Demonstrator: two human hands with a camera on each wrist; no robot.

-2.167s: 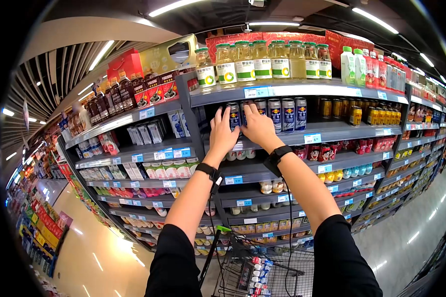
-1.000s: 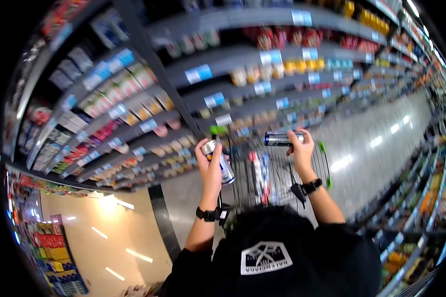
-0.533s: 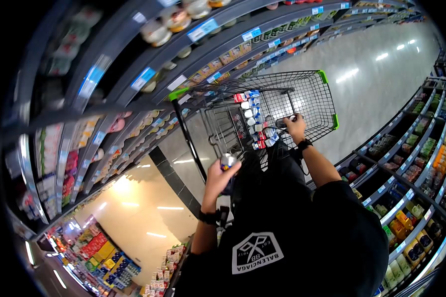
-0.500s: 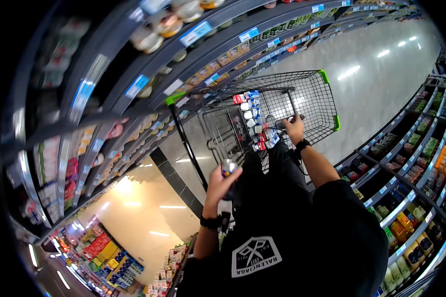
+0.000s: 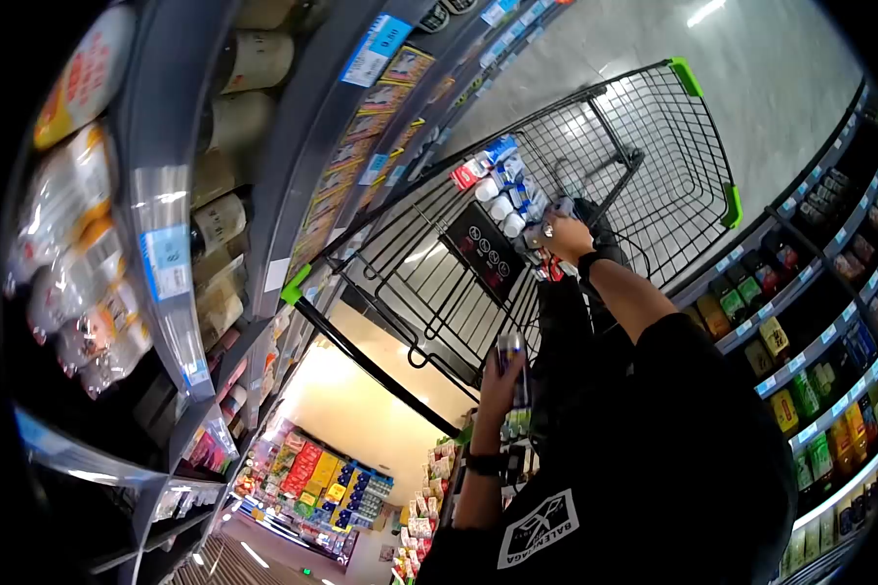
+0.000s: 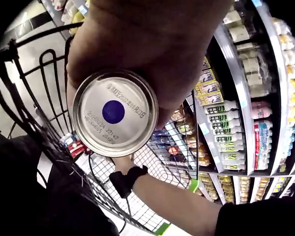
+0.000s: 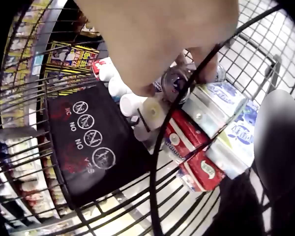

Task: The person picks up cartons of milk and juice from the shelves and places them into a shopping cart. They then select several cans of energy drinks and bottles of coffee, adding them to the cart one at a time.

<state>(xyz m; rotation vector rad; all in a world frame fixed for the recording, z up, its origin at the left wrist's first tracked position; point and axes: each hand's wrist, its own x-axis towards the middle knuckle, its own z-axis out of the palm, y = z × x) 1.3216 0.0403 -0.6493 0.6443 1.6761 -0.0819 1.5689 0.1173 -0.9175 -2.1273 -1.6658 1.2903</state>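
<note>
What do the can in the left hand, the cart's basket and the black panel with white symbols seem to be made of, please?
The can: shiny metal, likely aluminium, from its bright silvery base.
The basket: probably dark-coated metal wire, its thin bars crossing in a mesh.
The black panel: perhaps plastic, looking smooth and faintly glossy, though uncertain.

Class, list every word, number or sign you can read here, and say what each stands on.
"BALENCIAGA": the black shirt.
"NO", twice: the black cart panel, with circled pictograms.
"YES": the same panel.
"9.80", apparently: a shelf price tag.
Too blurred to quote surely: print on the can in the left hand; labels on the cartons.
</note>
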